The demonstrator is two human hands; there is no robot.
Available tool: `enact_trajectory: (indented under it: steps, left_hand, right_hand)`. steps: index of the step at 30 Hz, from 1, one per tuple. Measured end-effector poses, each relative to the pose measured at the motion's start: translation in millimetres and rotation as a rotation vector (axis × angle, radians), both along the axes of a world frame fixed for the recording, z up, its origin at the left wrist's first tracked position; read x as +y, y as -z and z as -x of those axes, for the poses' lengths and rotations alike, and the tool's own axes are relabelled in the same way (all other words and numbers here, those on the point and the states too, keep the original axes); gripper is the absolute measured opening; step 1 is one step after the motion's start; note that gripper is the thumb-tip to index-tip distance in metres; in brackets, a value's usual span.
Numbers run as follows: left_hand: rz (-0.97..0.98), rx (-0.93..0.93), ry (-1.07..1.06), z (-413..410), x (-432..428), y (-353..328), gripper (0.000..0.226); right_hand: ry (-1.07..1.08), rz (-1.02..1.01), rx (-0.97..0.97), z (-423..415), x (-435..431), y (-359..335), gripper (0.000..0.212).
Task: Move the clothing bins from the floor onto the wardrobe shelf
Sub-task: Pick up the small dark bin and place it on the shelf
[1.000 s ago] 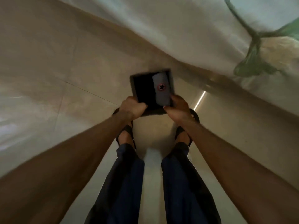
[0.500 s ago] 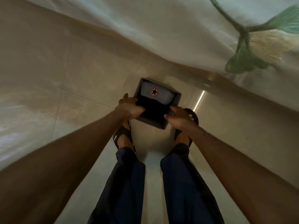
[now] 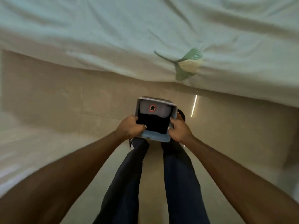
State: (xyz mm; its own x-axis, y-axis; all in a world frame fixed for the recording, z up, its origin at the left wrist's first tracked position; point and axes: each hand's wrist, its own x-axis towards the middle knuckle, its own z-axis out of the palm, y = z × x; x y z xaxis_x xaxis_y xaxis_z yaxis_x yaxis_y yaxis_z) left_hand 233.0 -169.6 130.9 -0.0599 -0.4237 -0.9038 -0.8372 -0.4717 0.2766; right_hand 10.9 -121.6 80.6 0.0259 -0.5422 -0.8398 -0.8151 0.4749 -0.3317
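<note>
While the camera looks straight down past two outstretched bare arms, a small square fabric bin (image 3: 155, 120) is held between both hands, low down and out in front of the person's legs (image 3: 161, 175). The left hand (image 3: 130, 128) clasps the bin's left wall near the front corner, thumb hooked over the rim and pressing on the contents, the rest of the fingers hidden on the outside. The right hand (image 3: 178, 130) mirrors it on the right wall, thumb tip just over the rim. Both hands are pressed shut around the bin, and neither is nearer than the other; the bin sits squarely between them. Inside the bin, a folded grey cloth with a red-ringed black star badge (image 3: 152, 108) lies along the far side, and a dark, nearly black cloth (image 3: 152, 125) fills the near side. The bin is upright, its opening facing the camera, its far edge pointing away from the body. It appears to be lifted just clear of the pale tiled floor (image 3: 64, 102), above the feet, though the gap cannot be seen for certain. A sandalled foot (image 3: 180, 115) shows just past the bin's right side. Across the top hangs the edge of a pale green bedsheet (image 3: 113, 38) printed with a green leaf and cream flower (image 3: 187, 63). No wardrobe or shelf is in view, so the bin likely needs raising and carrying elsewhere, kept level so the clothes stay in.
</note>
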Motion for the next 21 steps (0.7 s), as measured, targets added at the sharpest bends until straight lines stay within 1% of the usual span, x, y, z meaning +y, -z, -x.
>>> enact_trajectory:
  steps: [3, 4, 6, 9, 11, 13, 16, 19, 21]
  left_hand:
    - [0.007, 0.060, 0.091, 3.7, 1.4, -92.6, 0.039]
    - [0.015, 0.086, 0.129, 7.2, -0.5, -120.1, 0.039]
    - [0.026, 0.117, 0.229, 14.5, 0.8, -174.1, 0.037]
    - [0.036, 0.127, 0.418, 30.8, 9.7, -245.4, 0.040]
    - [0.053, 0.150, 0.531, 47.1, 19.7, -283.5, 0.042]
    - [0.079, 0.164, 0.646, 70.5, 33.2, -319.0, 0.042]
    - [0.100, 0.185, 0.853, 109.3, 48.7, -354.8, 0.040]
    - [0.085, 0.238, 1.103, 156.5, 76.4, -383.3, 0.038]
    - [0.083, 0.270, 1.220, 185.0, 93.4, -395.8, 0.038]
  right_hand:
    - [0.143, 0.033, -0.039, 7.6, 16.5, -103.9, 0.020]
    - [0.182, 0.044, -0.032, 11.8, 22.9, -133.3, 0.018]
    - [0.247, 0.080, -0.018, 18.7, 41.1, -192.3, 0.023]
    - [0.324, 0.139, 0.014, 24.7, 75.5, -268.3, 0.042]
    - [0.429, 0.174, 0.035, 26.9, 103.3, -309.7, 0.049]
    - [0.563, 0.192, 0.050, 31.9, 134.3, -344.4, 0.054]
    - [0.758, 0.217, 0.062, 40.4, 182.6, -381.6, 0.058]
    - [0.972, 0.227, 0.103, 52.2, 245.5, -407.7, 0.058]
    - [1.087, 0.227, 0.114, 58.0, 279.6, -414.7, 0.060]
